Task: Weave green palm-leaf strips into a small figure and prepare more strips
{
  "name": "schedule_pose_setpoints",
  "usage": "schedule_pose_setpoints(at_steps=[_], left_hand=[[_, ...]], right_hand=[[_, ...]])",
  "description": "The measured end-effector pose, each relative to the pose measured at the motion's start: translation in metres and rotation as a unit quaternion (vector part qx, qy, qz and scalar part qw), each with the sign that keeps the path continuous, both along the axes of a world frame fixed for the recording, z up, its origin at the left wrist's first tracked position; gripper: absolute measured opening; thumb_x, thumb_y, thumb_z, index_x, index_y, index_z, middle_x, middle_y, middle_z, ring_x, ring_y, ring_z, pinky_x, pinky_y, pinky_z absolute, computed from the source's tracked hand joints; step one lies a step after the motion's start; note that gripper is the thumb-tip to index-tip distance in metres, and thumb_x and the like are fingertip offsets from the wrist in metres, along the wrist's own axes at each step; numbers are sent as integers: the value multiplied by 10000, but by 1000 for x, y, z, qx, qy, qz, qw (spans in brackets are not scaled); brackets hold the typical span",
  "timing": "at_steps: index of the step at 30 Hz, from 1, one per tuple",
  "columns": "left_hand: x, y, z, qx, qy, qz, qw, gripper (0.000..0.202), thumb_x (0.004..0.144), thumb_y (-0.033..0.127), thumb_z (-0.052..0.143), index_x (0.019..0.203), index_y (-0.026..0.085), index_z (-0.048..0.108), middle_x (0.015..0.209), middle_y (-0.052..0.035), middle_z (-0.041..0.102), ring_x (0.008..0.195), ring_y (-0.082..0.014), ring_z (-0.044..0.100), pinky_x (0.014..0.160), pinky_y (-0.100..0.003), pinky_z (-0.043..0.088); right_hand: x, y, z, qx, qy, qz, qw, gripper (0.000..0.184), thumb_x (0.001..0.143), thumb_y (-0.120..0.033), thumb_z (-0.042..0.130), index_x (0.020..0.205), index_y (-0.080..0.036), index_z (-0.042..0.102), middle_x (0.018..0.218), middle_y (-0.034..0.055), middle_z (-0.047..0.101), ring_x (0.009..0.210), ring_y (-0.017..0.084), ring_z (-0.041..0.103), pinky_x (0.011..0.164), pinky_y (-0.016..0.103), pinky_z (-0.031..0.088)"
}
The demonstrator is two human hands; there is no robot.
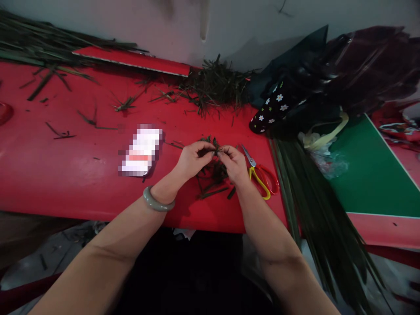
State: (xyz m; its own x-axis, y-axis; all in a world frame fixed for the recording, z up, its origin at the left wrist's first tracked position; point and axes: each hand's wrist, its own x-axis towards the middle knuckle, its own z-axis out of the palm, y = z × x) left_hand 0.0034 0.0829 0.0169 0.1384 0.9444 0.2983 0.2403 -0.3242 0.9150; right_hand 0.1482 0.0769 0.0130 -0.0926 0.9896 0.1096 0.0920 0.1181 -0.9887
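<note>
Both hands meet over the red tabletop (183, 201), fingertips pinched together on a small dark green piece made of leaf strips (215, 148). My left hand (196, 158) grips it from the left, a grey-green bangle (158, 202) on that wrist. From the right, my right hand (233, 162) pinches the same piece. Its exact shape is partly hidden by the fingers. Beneath the hands lie loose leaf scraps (213, 191). Scissors (259, 175) with one yellow and one red handle rest just right of my right hand, blades pointing up and left.
A phone (141, 152) with a lit, blurred screen lies left. Long leaves (315, 201) hang over the front edge at right. A scrap heap (219, 85), a red board (131, 61) and more leaves (42, 41) line the wall. Black flower-patterned cloth (271, 107) and a green board (377, 175) are right.
</note>
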Motion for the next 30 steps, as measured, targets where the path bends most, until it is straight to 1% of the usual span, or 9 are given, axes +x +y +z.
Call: schedule_pose_setpoints(at_steps=[3, 5, 7, 10, 13, 17, 20, 26, 30], left_hand=[[-1, 1, 2, 18, 23, -2, 1000, 135, 676, 147, 544, 783, 149, 626, 776, -31, 650, 726, -104, 578, 689, -234, 464], [-2, 0, 4, 2, 31, -13, 999, 106, 675, 151, 546, 745, 149, 625, 740, -24, 642, 706, -104, 571, 679, -236, 457], [-1, 0, 5, -46, 12, -32, 998, 92, 679, 165, 545, 726, 149, 623, 698, -15, 632, 657, -95, 560, 637, -226, 451], [0, -1, 5, -133, -62, -61, 987, 91, 681, 198, 554, 722, 150, 620, 660, 0, 618, 582, -76, 535, 574, -209, 438], [1, -1, 4, -177, -114, -56, 976, 85, 664, 208, 575, 707, 149, 618, 644, 7, 610, 561, -66, 524, 565, -200, 437], [1, 0, 4, -177, -116, -12, 977, 75, 642, 185, 584, 693, 141, 617, 633, 9, 609, 559, -63, 520, 556, -189, 435], [1, 1, 5, -178, -111, 0, 978, 87, 643, 195, 586, 701, 138, 618, 625, 8, 611, 553, -66, 520, 544, -189, 435], [0, 1, 3, -150, -102, -16, 983, 115, 658, 214, 587, 735, 139, 628, 664, 0, 626, 586, -70, 534, 585, -196, 446], [-1, 1, 2, -147, -77, -26, 986, 117, 667, 230, 586, 731, 141, 626, 664, -3, 622, 584, -74, 528, 583, -202, 442]], right_hand=[[2, 0, 2, 19, -37, -6, 999, 119, 716, -307, 522, 708, -189, 526, 617, -34, 468, 578, 85, 407, 553, 226, 344], [3, 0, 1, 27, -58, -17, 998, 120, 721, -306, 517, 712, -187, 525, 611, -37, 466, 561, 81, 399, 545, 225, 341], [3, 1, 0, 29, -69, -25, 997, 124, 720, -309, 513, 716, -186, 525, 605, -38, 470, 550, 80, 399, 535, 222, 342], [1, 1, -2, 22, -56, -25, 998, 131, 722, -315, 510, 730, -185, 523, 609, -38, 480, 550, 81, 416, 532, 218, 360], [0, 0, 0, 33, -76, -27, 996, 125, 738, -304, 498, 740, -182, 527, 626, -31, 498, 565, 85, 442, 545, 220, 381], [0, -2, 3, 98, -159, -30, 982, 97, 750, -259, 492, 733, -176, 541, 689, -5, 540, 638, 101, 492, 609, 237, 411], [1, -2, 4, 133, -183, -31, 974, 94, 761, -239, 490, 733, -173, 551, 710, 4, 556, 669, 110, 517, 642, 247, 421], [4, -1, 2, 191, -225, -37, 955, 71, 760, -195, 495, 740, -190, 563, 725, 6, 567, 717, 124, 539, 671, 259, 426], [4, -2, 3, 202, -261, -48, 943, 63, 734, -165, 494, 731, -196, 549, 729, 12, 559, 721, 138, 535, 666, 273, 426]])
